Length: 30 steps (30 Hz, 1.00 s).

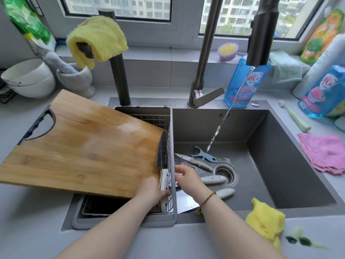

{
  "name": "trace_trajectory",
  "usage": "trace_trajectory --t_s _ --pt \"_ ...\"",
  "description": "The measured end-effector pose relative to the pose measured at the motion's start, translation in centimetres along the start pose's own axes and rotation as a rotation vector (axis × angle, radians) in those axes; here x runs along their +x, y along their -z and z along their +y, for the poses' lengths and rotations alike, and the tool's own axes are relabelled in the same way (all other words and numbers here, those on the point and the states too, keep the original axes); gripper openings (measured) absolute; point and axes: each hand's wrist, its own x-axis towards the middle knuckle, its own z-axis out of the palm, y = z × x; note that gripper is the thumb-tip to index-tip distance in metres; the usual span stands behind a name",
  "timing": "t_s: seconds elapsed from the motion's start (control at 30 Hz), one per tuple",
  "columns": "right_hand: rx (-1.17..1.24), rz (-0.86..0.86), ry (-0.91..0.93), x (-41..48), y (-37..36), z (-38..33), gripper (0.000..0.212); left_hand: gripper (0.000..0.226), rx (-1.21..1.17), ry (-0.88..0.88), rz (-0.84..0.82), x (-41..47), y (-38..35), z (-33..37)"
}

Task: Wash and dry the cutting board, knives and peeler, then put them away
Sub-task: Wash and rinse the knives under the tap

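- The left hand (pixel 152 190) closes its fingers around the pale handle of a dark-bladed knife (pixel 162 165), which stands tip-up in the wire basket (pixel 170 186); judged purpose: draining.
- The right hand (pixel 186 177) hangs just beyond the basket wall, fingers curled over its rim; whether they pinch anything cannot be told.
- The cutting board (pixel 82 144) leans across the basket, left of both hands, its far end on the counter (pixel 28 230).
- Right of the fingers, in the sink (pixel 280 165), lie further knives and the blue peeler (pixel 202 155), under the running water, apparently awaiting washing.
- Both forearms reach forward, wrists near each other.
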Motion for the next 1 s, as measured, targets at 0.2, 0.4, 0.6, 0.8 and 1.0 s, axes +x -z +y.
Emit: trace_trajectory --t_s 0.2,0.4,0.6,0.8,1.0 --pt "-0.025 0.015 -0.026 0.2 0.5 0.7 0.036 0.041 0.143 -0.054 0.082 -0.2 -0.1 0.6" --pt "-0.075 0.021 -0.053 0.5 3.0 1.3 0.032 0.020 0.195 -0.077 0.015 -0.3 1.0 0.2" --pt "-0.253 0.081 -0.059 2.1 7.8 1.4 0.030 0.014 -0.197 -0.157 0.318 0.1 3.6 1.4" --pt "-0.582 0.035 -0.106 6.1 10.9 1.9 0.030 0.051 -0.111 -0.369 0.412 2.4 2.9 5.9" --pt "-1.113 -0.272 -0.198 10.7 9.9 4.5 0.035 0.062 0.109 -0.385 0.353 3.9 1.9 5.6"
